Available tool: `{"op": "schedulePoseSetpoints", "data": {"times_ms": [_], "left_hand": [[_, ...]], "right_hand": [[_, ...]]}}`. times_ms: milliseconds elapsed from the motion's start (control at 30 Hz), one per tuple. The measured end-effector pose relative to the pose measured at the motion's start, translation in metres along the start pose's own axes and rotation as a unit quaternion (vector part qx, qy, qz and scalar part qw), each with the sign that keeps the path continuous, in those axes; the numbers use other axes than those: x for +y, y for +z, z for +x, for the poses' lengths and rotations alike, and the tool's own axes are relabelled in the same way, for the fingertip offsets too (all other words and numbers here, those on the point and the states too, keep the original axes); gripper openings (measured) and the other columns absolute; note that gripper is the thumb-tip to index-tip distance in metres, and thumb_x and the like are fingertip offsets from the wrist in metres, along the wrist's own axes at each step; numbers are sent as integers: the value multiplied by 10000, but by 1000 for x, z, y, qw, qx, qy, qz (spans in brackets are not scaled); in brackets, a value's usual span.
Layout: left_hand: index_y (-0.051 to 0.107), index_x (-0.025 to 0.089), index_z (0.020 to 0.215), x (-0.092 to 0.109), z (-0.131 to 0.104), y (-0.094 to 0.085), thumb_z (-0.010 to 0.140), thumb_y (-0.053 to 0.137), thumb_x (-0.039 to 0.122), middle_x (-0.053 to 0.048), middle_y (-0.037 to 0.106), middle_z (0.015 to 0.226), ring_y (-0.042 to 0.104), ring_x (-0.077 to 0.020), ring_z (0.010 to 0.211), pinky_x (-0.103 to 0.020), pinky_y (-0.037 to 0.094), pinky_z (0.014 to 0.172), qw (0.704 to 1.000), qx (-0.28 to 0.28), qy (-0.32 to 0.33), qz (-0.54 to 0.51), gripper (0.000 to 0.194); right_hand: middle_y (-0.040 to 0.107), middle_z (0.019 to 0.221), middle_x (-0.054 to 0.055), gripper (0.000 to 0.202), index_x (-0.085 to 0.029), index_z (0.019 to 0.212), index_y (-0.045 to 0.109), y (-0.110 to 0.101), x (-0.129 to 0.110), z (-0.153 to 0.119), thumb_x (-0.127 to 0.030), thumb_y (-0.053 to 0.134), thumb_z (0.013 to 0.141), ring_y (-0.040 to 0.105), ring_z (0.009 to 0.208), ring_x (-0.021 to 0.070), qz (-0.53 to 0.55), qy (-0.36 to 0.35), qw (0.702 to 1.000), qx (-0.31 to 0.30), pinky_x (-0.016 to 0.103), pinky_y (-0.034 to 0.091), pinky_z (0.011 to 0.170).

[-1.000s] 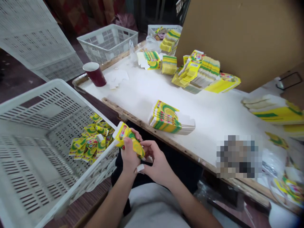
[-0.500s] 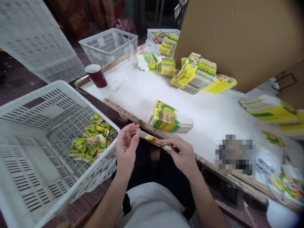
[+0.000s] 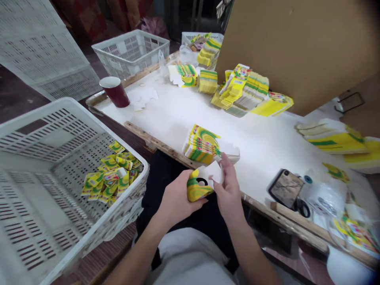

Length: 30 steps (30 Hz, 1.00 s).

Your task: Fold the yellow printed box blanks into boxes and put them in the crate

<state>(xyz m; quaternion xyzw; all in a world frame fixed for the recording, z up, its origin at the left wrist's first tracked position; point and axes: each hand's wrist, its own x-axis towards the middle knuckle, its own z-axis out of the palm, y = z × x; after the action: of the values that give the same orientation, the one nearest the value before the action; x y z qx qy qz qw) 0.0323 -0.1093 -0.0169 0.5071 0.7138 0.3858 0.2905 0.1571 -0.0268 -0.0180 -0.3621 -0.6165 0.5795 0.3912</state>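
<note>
Clock hours are read from the middle of the view. A white-topped table [image 3: 166, 114] with worn wooden edging spans from about 10 o'clock round to 4. A big brown cardboard panel [image 3: 297, 51] stands at 2 o'clock. Stacked white crates [image 3: 44, 51] rise at 10 o'clock, and a large open crate [image 3: 124, 213] sits between 8 and 9, with a smaller grey crate [image 3: 133, 65] near 11. A jumbled pile of yellow cartons [image 3: 249, 89] lies on the table at 2 o'clock, and flat yellow card stock [image 3: 332, 136] at 3. A short row of cartons [image 3: 204, 144] rests at the centre, close to the near edge.

The left hand [image 3: 178, 194], toward 6 o'clock, grasps the side of an open carton, its fingers curled behind. The right hand [image 3: 230, 190], between 4 and 5, has thumb and fingers about that carton's white flap. A maroon mug [image 3: 117, 95] stands at 10 o'clock; a marble-patterned phone [image 3: 286, 188] lies between 3 and 4. The open carton [image 3: 196, 192] itself is at 5 o'clock, above the person's lap. Small yellow packs [image 3: 109, 176] are heaped inside the large crate. Smallest, a black ring shape [image 3: 198, 179] shows at the carton's opening; what it is cannot be told.
</note>
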Motion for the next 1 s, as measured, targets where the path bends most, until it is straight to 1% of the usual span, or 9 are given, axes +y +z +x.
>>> {"op": "schedulePoseSetpoints", "data": {"times_ms": [100,200,267,400,533,600,700,867,1000], "left_hand": [[447,237,1137,-2,1,3,650,722,347,-32,632,995,632,-218,890,-336,502,765,999,32,34,24,570],[381,236,1224,-6,3,7,687,696,343,-54,598,1080,613,-218,953,-339,494,810,995,70,55,50,632],[345,238,1260,-7,3,9,707,680,347,-71,573,1118,600,-225,977,-348,492,821,992,84,63,63,656],[259,252,1326,-6,3,11,755,640,357,-94,526,1166,577,-235,1017,-366,493,836,990,64,102,71,694],[224,263,1340,-8,2,10,740,645,266,-96,477,1181,547,-244,1056,-369,503,825,988,-15,131,81,733],[272,259,1283,-11,1,11,718,637,198,-77,484,1139,554,-227,1028,-350,506,810,987,-29,146,66,675],[313,257,1190,-13,-2,13,703,613,156,-53,498,1086,569,-210,976,-343,503,791,986,4,156,52,580],[305,244,1124,-11,-2,13,663,616,150,-46,505,1036,590,-196,863,-327,507,715,990,5,139,31,563],[332,227,1100,-15,-2,19,683,578,170,-49,492,976,584,-176,766,-301,499,633,989,0,147,4,488]], "right_hand": [[382,1424,137,770,-243,1414,198,8,7,4,-431,587,777,481,1236,261,129,112,985,-20,452,440,994],[360,1444,121,931,-267,1404,191,15,7,5,-425,725,658,458,1261,244,170,95,978,72,425,415,1023],[427,1408,99,874,-286,1377,276,18,4,4,-421,742,651,466,1256,241,179,80,977,87,430,403,1032],[616,1221,95,537,-259,1225,536,14,-2,1,-486,639,749,564,1146,289,193,135,970,-54,482,476,949],[547,1327,33,429,-277,1244,554,4,-3,4,-370,587,827,471,1257,246,181,152,951,-198,447,358,1076],[505,1371,9,457,-289,1279,523,2,1,4,-328,588,829,425,1296,229,169,161,946,-227,437,304,1110],[498,1379,27,500,-280,1304,498,3,8,2,-381,588,823,428,1293,246,146,169,953,-204,452,325,1092],[399,1453,51,652,-288,1430,294,4,6,-8,-492,523,854,368,1333,243,62,107,976,-181,432,312,1098],[240,1529,12,722,-308,1466,146,4,-4,-16,-281,549,869,254,1390,215,-76,-28,969,-235,403,218,1146]]}}
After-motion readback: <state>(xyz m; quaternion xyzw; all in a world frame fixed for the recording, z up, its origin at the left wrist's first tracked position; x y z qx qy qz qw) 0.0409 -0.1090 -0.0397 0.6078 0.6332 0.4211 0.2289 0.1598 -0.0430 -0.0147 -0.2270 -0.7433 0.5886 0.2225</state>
